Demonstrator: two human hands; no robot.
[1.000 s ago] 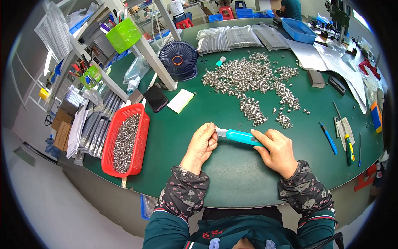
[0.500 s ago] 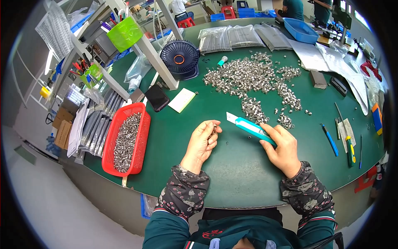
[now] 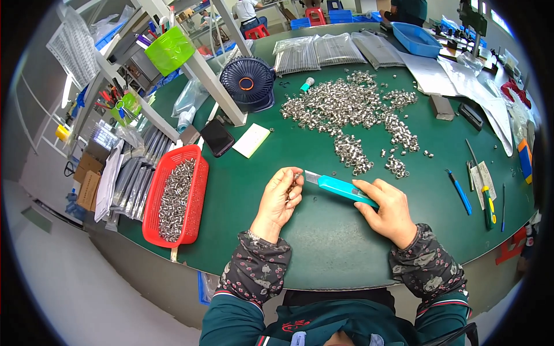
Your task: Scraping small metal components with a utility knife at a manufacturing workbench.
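Observation:
A teal utility knife point(image 3: 340, 188) is gripped in my right hand point(image 3: 388, 209), its bare blade point(image 3: 312, 176) pointing left. The blade's tip comes right up to the fingertips of my left hand point(image 3: 278, 199); whether it touches cannot be made out. My left fingers are curled closed around small metal rings, mostly hidden in the palm. Beyond both hands, a big heap of silvery metal rings point(image 3: 340, 101) spreads over the green table, with smaller clusters point(image 3: 353, 154) nearer to me.
At left stands a red basket point(image 3: 203, 190) of metal rings, near a black phone point(image 3: 217, 137), a yellow notepad point(image 3: 251, 140) and a fan point(image 3: 247, 83). To the right lie a blue-handled tool point(image 3: 460, 193) and a yellow-green screwdriver point(image 3: 489, 207). Bagged rods point(image 3: 340, 49) line the back.
My right hand has brought the knife left and slightly down, so its blade now meets the left fingertips. The left hand has barely moved.

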